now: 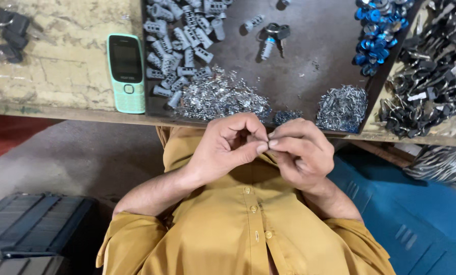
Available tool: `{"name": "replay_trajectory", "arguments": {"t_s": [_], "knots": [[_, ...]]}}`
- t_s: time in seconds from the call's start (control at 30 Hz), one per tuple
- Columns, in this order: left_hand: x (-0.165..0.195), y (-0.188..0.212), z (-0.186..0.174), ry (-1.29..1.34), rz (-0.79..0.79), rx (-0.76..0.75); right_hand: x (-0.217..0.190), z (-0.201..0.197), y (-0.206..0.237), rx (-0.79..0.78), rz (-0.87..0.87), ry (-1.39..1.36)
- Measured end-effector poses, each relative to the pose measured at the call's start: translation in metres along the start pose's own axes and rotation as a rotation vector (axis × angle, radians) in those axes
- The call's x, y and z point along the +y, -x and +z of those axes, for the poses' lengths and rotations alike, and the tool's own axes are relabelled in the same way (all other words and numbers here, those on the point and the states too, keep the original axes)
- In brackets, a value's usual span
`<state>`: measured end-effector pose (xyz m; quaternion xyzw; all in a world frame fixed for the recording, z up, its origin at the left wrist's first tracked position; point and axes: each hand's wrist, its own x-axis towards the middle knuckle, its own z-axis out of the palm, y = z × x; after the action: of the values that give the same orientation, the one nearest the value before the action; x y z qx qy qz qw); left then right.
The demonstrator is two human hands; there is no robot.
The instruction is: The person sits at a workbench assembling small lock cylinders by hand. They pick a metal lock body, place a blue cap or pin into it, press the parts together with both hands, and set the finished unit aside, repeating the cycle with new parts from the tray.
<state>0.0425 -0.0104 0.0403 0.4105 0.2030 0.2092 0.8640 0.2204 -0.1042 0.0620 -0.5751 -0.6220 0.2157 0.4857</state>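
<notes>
Left hand (227, 147): raised over the lap, close to the chest, curled into a loose fist; thumb and forefinger pinched nearly shut, tips meeting those of the other hand.
Right hand (300, 153): mirrors it, fingers (289, 144) folded in and narrow, thumb and forefinger pressed to the left's.
Small part: whatever sits in the pinch is hidden between the fingertips; I cannot tell its kind, only that both hands close on one spot. It seems held this near for a close look and a steady grip.
Thin metal bits (220, 97): a shiny heap just beyond the left fingers, at the tray's near edge, likely for a short reach.
Wire clips (342, 106): a second heap just beyond the right fingers.
Tray (309, 66): dark, flat, holding the sorted heaps apart.
Lock cylinders (179, 46): grey pile farther off, beyond the left fingers.
Blue pieces (378, 30): far, beyond the right fingers.
Keys (432, 76): black-headed pile, far right.
Phone (126, 71): green, off to the left on the bench.
</notes>
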Motion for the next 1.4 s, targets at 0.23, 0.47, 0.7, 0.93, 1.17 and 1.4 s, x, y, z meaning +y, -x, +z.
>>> {"name": "replay_trajectory", "arguments": {"t_s": [0.23,0.47,0.7,0.93,1.17,1.4], "knots": [[0.007,-0.003,0.013,-0.539,0.244,0.082,0.010,-0.017,0.004,0.010,-0.083,0.212],[0.006,-0.008,0.010,-0.566,0.276,0.190,0.034,-0.058,-0.020,-0.053,0.170,0.713],[0.008,-0.013,0.004,-0.551,0.306,0.210,0.040,-0.054,-0.021,-0.149,0.147,0.798],[0.010,-0.018,-0.001,-0.527,0.283,0.201,0.036,-0.063,-0.017,-0.100,0.222,0.765],[0.010,-0.019,-0.001,-0.523,0.288,0.196,0.035,-0.053,-0.022,-0.142,0.187,0.753],[0.009,-0.019,-0.005,-0.492,0.316,0.189,0.037,-0.057,-0.024,-0.127,0.225,0.759]]}}
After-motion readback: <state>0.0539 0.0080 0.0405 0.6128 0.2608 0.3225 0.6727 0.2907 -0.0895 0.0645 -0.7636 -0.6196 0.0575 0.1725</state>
